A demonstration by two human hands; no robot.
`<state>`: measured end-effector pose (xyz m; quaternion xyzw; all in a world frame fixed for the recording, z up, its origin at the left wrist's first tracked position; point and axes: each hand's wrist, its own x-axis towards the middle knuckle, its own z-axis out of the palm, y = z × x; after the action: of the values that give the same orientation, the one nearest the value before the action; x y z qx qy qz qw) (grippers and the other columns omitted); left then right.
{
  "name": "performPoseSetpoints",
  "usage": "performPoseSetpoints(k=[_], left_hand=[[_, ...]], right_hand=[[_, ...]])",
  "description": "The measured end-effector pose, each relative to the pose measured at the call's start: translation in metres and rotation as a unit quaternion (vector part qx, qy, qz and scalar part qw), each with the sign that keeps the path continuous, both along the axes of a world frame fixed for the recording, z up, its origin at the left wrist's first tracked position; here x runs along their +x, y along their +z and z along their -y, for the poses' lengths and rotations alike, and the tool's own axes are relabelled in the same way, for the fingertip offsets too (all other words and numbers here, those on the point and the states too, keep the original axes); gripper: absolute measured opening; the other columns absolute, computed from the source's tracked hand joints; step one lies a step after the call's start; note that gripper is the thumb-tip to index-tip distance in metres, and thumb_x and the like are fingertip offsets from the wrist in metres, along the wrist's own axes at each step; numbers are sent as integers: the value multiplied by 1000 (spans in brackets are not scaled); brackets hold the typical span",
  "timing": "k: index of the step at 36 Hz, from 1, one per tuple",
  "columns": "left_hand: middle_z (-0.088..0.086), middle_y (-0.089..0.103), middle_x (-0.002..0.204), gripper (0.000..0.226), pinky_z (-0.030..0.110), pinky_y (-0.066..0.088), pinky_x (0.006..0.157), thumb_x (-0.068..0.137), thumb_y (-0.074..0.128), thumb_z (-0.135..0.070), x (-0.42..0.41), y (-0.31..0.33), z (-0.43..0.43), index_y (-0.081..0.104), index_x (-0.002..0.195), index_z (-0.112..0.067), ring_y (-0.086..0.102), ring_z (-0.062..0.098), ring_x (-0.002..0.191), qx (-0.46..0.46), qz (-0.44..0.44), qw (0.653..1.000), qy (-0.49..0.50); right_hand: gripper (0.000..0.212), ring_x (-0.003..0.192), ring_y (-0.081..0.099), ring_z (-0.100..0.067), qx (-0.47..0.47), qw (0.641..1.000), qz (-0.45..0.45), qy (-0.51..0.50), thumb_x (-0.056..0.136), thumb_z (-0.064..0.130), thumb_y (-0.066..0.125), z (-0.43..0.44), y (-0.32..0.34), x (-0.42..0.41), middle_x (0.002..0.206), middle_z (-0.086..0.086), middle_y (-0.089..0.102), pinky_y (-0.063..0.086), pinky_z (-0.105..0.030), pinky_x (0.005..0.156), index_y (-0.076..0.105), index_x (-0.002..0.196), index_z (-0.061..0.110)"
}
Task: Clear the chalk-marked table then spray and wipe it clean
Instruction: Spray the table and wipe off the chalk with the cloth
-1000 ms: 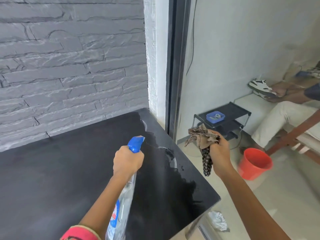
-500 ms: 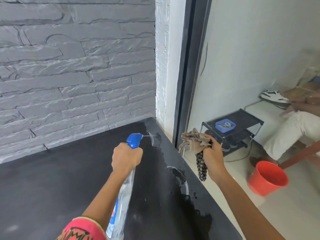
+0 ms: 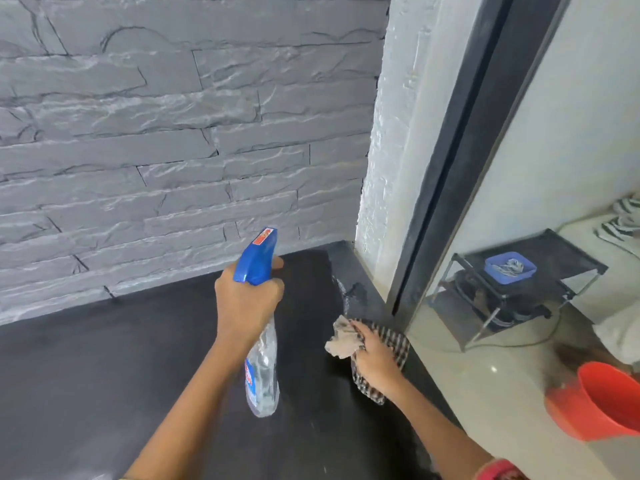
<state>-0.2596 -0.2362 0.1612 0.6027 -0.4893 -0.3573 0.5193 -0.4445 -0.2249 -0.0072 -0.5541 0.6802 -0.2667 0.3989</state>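
In the head view, my left hand (image 3: 247, 306) gripped the neck of the spray bottle (image 3: 261, 382) and held it above the dark tabletop (image 3: 104, 358). Its blue trigger head pointed up toward the grey stone wall (image 3: 173, 133). My fingers hid the trigger, so I could not tell whether it was squeezed, and the label was too blurred to read.

My right hand (image 3: 375, 358) pressed the checked cloth (image 3: 398, 341) onto the tabletop close to its right edge, fingers curled over the bunched fabric. The hand covered most of the cloth; a pale crumpled corner stuck out to the left.

Just beyond the cloth, toward the far right corner, lay a pale smear (image 3: 349, 292) beside a wet-looking patch. I could not tell chalk from spray there. Both my forearms were cut off at the bottom edge.

On the floor to the right stood a black rack (image 3: 554, 258) carrying a blue tray (image 3: 509, 268), its contents too small to make out. Nearer me, a blurred red bucket (image 3: 606, 400) was cut off by the right edge.
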Motion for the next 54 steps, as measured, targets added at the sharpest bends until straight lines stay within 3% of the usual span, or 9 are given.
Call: performPoseSetpoints(k=[3, 6, 11, 21, 27, 33, 41, 48, 54], left_hand=[[1, 64, 75, 37, 29, 44, 56, 58, 56, -3, 5, 0, 19, 66, 66, -37, 50, 17, 59, -22, -9, 1000, -10], [-10, 66, 74, 46, 28, 44, 54, 64, 58, 7, 11, -11, 37, 67, 68, -39, 49, 20, 58, -32, -14, 999, -15], [-19, 68, 71, 33, 14, 45, 51, 70, 61, 13, 20, -30, 61, 68, 82, -17, 54, 8, 54, -43, -16, 999, 4], [-17, 71, 84, 36, 24, 53, 57, 59, 50, -2, 25, -53, 86, 62, 77, -31, 70, 11, 71, -77, -66, 995, 8], [24, 64, 81, 27, 36, 49, 56, 57, 55, -6, 22, -61, 88, 64, 69, -28, 59, 43, 76, -102, -51, 993, 33], [-16, 71, 81, 42, 21, 51, 59, 59, 51, 1, 22, -65, 88, 64, 68, -38, 70, 15, 74, -111, -53, 992, 10], [-15, 69, 88, 47, 20, 53, 60, 62, 52, 3, 20, -63, 88, 61, 79, -40, 71, 11, 75, -131, -62, 989, 11], [-19, 68, 85, 48, 17, 52, 59, 63, 52, 0, 20, -61, 87, 61, 74, -46, 70, 7, 74, -126, -55, 990, 8], [-22, 68, 84, 42, 14, 52, 60, 65, 53, -1, 20, -62, 86, 60, 78, -40, 69, 4, 74, -135, -55, 989, 6]], right_hand=[[65, 146, -2, -27, 56, 987, -132, 65, 92, 7, 37, 23, -16, 11, 159, 2, 2, -4, -53, 113, 18, 148, 34], [69, 144, -15, -25, 26, 957, -265, 115, 94, 19, 37, 49, -31, 8, 158, 9, -12, -12, -59, 109, 1, 148, 42], [66, 145, -13, -24, -10, 926, -338, 169, 96, 23, 35, 115, -35, -7, 158, 8, -10, -12, -57, 110, -2, 148, 41], [63, 145, -9, -24, -55, 903, -357, 233, 96, 27, 36, 231, -35, 30, 159, 6, -3, -8, -58, 113, 3, 149, 37], [69, 145, -10, -21, -128, 853, -357, 359, 93, 19, 38, 238, -44, 78, 159, 7, -1, -8, -58, 111, 2, 148, 40], [59, 145, 8, -15, -168, 876, -358, 276, 95, 22, 40, 250, -52, 25, 156, 9, 17, -1, -45, 117, 17, 149, 33], [48, 130, 35, -32, -164, 944, -286, 29, 86, 13, 46, 263, -53, -17, 138, -13, 42, 27, -43, 112, 43, 134, 11], [61, 145, 6, -25, -117, 892, -409, 149, 91, 21, 41, 211, -52, -13, 156, -1, 17, 4, -49, 117, 22, 148, 24], [65, 142, 23, -28, -115, 888, -388, 217, 82, 34, 15, 117, -54, -20, 152, -3, 33, 8, -51, 117, 33, 144, 26]])
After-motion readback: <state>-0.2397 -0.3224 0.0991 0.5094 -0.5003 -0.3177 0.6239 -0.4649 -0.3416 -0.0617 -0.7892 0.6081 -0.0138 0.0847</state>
